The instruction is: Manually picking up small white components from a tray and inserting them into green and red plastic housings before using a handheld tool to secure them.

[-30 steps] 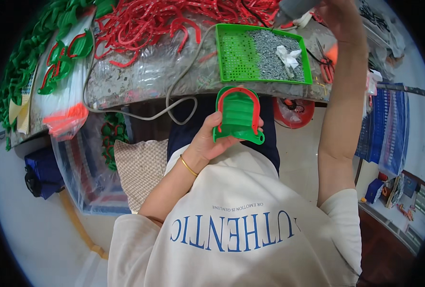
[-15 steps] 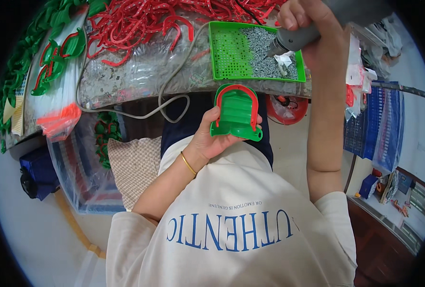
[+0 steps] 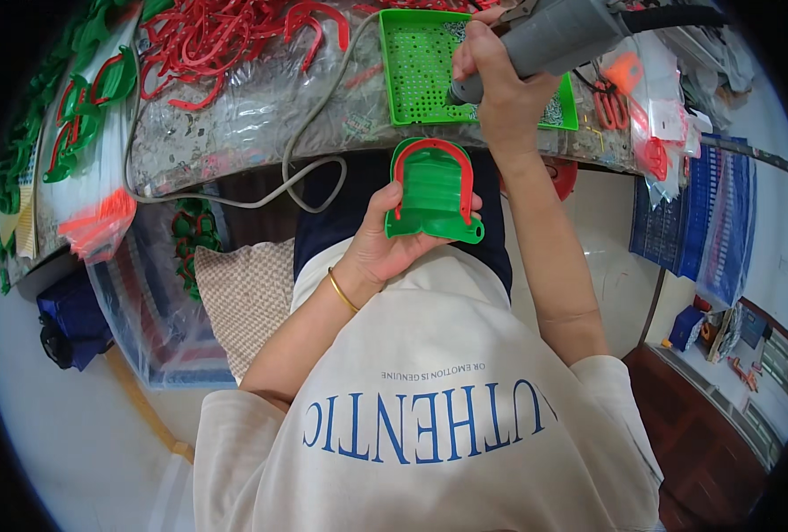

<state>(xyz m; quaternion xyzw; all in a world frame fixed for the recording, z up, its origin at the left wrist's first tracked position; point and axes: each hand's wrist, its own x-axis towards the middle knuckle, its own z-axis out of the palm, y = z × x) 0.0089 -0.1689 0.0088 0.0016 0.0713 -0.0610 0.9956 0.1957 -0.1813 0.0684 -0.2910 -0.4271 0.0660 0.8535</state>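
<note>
My left hand (image 3: 376, 247) is closed round the lower edge of a green plastic part (image 3: 435, 183), a curved shell with ridges and a small loop at one corner. Inside its rim lies a red U-shaped strip (image 3: 435, 144). A grey electric screwdriver (image 3: 561, 37) is gripped in my right hand (image 3: 509, 99), its nose pointing down and left, above the front of a green perforated basket (image 3: 402, 73). Small silver screws (image 3: 553, 112) lie in that basket's right side, partly hidden by the hand and tool. The screwdriver's tip is apart from the green part.
Red U-shaped strips (image 3: 217, 40) pile up at the table's back left. Green-and-red pieces (image 3: 79, 124) lie farther left. A grey cable (image 3: 298, 151) loops over the table's front edge. Red-handled scissors (image 3: 611, 108) lie right of the basket. A red bowl (image 3: 561, 177) sits below the table.
My right hand has brought the screwdriver left and nearer, from above the screws to the basket's front edge. My left hand still holds the green part; the whole view has shifted slightly.
</note>
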